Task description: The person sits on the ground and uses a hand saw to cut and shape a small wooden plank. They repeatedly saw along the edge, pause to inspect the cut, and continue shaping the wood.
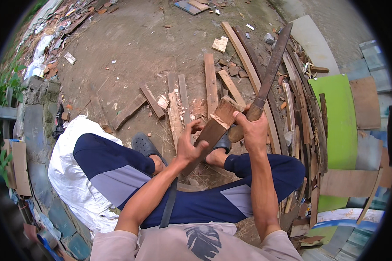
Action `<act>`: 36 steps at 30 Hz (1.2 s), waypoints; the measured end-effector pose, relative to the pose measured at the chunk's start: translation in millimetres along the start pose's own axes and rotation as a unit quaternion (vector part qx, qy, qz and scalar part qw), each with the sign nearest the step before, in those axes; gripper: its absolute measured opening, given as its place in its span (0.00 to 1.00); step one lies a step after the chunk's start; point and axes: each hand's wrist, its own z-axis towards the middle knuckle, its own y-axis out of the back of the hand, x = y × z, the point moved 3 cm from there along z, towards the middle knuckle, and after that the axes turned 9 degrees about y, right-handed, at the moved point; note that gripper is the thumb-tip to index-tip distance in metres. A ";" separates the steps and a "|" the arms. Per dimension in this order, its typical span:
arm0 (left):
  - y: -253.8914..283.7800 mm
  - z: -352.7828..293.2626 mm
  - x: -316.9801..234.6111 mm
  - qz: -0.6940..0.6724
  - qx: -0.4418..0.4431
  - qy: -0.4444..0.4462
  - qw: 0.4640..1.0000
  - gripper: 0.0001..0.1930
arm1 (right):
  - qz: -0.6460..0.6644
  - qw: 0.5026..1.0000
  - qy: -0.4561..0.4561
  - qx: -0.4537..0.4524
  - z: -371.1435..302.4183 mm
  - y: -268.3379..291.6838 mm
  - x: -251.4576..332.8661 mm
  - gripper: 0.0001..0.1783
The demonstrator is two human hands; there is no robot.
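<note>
My left hand (190, 147) is curled against the side of a short, thick piece of brown wood (213, 129), fingers at its left and thumb over its near face. The wood slants up and away from my lap, and its far end is chopped pale and rough. My right hand (253, 129) is closed round the wooden handle (236, 134) of a machete. The machete's long dark blade (274, 65) points up and to the right, away from me. My right thumb lies close by the wood's cut end; whether it touches cannot be made out.
My feet in grey clogs (144, 144) stand on dirt ground. Loose planks (211, 82), offcuts and chips lie ahead. A stack of wood strips (307, 113) and a green panel (340, 130) are at the right. On the left are a white sack (76, 174) and a low block wall (35, 130).
</note>
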 end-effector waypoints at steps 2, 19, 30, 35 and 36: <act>-8.9 -8.5 -29.8 0.123 -0.016 -0.102 0.987 0.54 | 0.046 0.998 -0.008 -0.033 2.4 7.4 5.6 0.17; 84.9 128.0 41.4 0.538 0.254 0.076 0.800 0.48 | -0.020 0.992 -0.118 -0.048 7.3 41.9 -37.0 0.14; 145.3 75.0 200.6 0.558 0.247 0.195 0.768 0.49 | -0.210 0.928 -0.260 0.166 -64.9 -52.1 -172.5 0.24; 135.1 62.6 179.2 0.597 0.185 0.160 0.764 0.45 | -0.237 0.919 -0.255 0.184 -74.7 -78.3 -186.2 0.26; 136.8 53.5 181.6 0.587 0.157 0.132 0.783 0.44 | -0.239 0.918 -0.255 0.188 -77.8 -80.8 -188.4 0.26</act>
